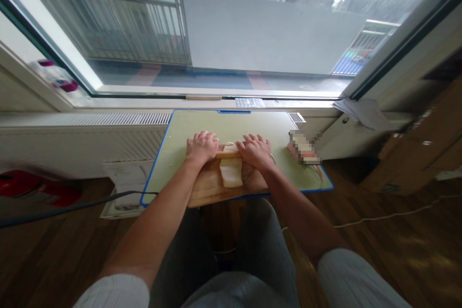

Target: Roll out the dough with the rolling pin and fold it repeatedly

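Head view. Both ends of the pale brown, cylindrical wooden rolling pin [228, 155] are concealed by the hands. The left hand [202, 146] lies palm-down over one end; the right hand [254, 150] lies palm-down over the other. The hands are apart, with the bare middle of the pin between them. Whether the fingers close around the pin cannot be determined. An item at the table's right side [305, 147] is pixelated and cannot be identified. The red object [39, 187] at far left is cut off by the frame edge.

The off-white, flattened strip of dough [231, 173] lies on the brown wooden board [205, 185], crossing beneath the pin. Its larger section extends toward the person, with a smooth surface and rounded near corners; a short section shows beyond the pin.

The board has visible grain and rests on a pale green, flat-topped table with a blue rim [267, 122]. Its near edge overhangs the table slightly. Behind the table stand a white, ribbed radiator [144, 119] and a wide glass window [263, 38]. Brown cardboard boxes [415, 149] stand at right, on a dark wood-plank floor [390, 240].
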Motion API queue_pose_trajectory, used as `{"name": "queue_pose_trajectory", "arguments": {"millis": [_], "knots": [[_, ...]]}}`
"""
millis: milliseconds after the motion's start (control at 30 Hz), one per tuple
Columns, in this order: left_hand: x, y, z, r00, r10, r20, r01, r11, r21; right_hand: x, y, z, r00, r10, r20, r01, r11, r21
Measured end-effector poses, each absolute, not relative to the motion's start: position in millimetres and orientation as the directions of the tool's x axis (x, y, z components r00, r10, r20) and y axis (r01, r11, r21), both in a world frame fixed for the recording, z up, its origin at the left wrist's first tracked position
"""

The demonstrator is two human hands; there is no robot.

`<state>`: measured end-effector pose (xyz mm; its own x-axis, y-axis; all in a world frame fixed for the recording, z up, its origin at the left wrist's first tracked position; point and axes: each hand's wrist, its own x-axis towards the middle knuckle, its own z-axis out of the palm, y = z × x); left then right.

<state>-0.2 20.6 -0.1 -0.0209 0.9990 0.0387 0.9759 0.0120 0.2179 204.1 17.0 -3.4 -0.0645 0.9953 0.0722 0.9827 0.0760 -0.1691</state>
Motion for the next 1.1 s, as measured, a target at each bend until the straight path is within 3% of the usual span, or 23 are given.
{"name": "queue_pose_trajectory", "arguments": {"millis": [333, 633, 1100], "knots": [[0, -1, -4, 0.019, 0.997, 0.073, 0.978, -0.034, 0.204, 205, -15, -6, -0.085, 0.990, 0.112, 0.983, 0.102, -0.154], [1, -49, -15, 0.052, 0.972, 0.228, 0.984, -0.089, 0.156, 209, -64, -11, -0.057, 0.988, 0.143, 0.980, 0.083, -0.183], [10, 2, -7, 0.025, 0.985, 0.170, 0.977, -0.060, 0.206, 209, -36, -10, -0.044, 0.987, 0.154, 0.985, 0.068, -0.159]]}}
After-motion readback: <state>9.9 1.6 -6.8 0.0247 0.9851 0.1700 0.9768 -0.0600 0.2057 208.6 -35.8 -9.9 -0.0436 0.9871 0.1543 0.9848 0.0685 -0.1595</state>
